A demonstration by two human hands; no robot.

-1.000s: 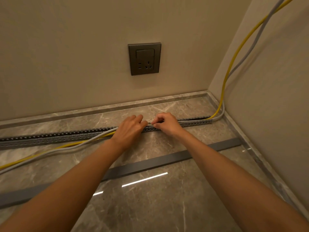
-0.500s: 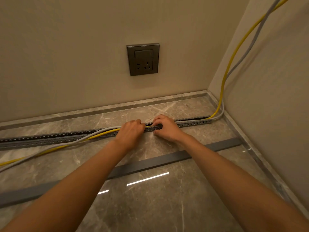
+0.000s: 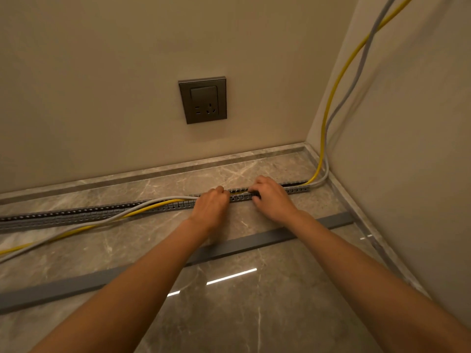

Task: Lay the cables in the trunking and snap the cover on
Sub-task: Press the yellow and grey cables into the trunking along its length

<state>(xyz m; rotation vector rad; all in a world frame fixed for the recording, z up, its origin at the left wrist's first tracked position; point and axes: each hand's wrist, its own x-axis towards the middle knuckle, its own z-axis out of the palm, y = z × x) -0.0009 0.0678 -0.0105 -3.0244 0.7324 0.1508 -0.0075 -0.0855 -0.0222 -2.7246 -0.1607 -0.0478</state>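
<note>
A grey slotted trunking (image 3: 76, 215) lies on the marble floor along the back wall. A yellow cable (image 3: 331, 103) and a grey cable (image 3: 356, 80) come down the right wall and enter the trunking's right end. Left of my hands both cables rise out of the channel and trail across the floor to the left. My left hand (image 3: 211, 206) is curled on the cables at the trunking. My right hand (image 3: 271, 197) presses fingers into the channel just to the right. The flat grey cover (image 3: 254, 244) lies loose on the floor, nearer to me.
A dark wall socket (image 3: 203, 100) sits on the back wall above the hands. The right wall meets the back wall in a corner at the trunking's right end. A marble skirting strip (image 3: 153, 171) runs along both walls.
Both hands have pressed lower onto the trunking, and the left hand has closed over the cables. The cables' loose part left of the hands has lifted and shifted slightly.
</note>
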